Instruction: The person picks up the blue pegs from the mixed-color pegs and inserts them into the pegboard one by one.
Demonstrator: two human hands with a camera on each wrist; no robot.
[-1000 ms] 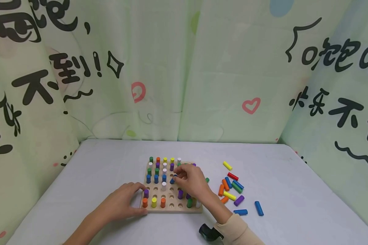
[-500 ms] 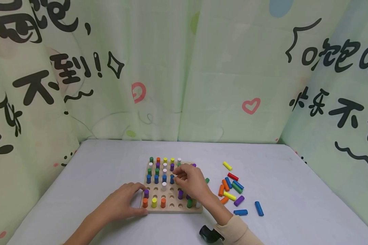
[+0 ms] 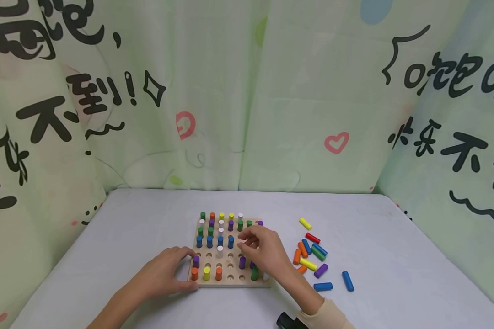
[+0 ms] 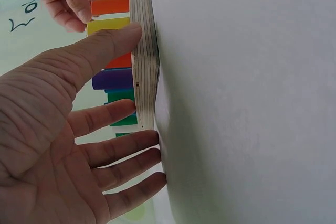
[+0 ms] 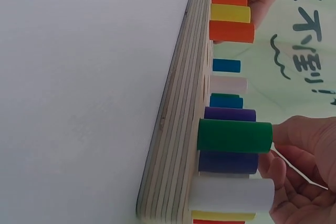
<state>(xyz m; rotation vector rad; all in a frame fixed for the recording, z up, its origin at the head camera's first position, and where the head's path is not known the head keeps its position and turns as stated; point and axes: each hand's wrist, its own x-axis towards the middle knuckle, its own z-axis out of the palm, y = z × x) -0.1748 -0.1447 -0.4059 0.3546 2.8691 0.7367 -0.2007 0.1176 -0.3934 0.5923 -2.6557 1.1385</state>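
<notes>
A wooden pegboard (image 3: pixel 230 282) lies on the table, its holes partly filled with coloured pegs. My left hand (image 3: pixel 164 272) rests at its left front corner, thumb and index finger touching the edge. In the left wrist view the thumb lies against the plywood side and the other fingers are spread. My right hand (image 3: pixel 265 251) hovers over the board's right half, its thumb and index fingertips apart with no peg seen between them. Just left of those fingertips a blue peg (image 3: pixel 231 242) stands upright, ending a row of blue pegs. The right hand hides some holes and pegs behind it.
Loose pegs in several colours lie in a pile right of the board, among them a green peg (image 3: pixel 318 253) and a purple peg (image 3: pixel 321 270). Two blue ones lie nearer the front. A patterned curtain (image 3: pixel 214 91) encloses the white table (image 3: pixel 374 237).
The blue peg, tilted at my right fingertips a second ago, now stands upright in its hole. My right hand has let go and moved slightly right. The left hand stays put.
</notes>
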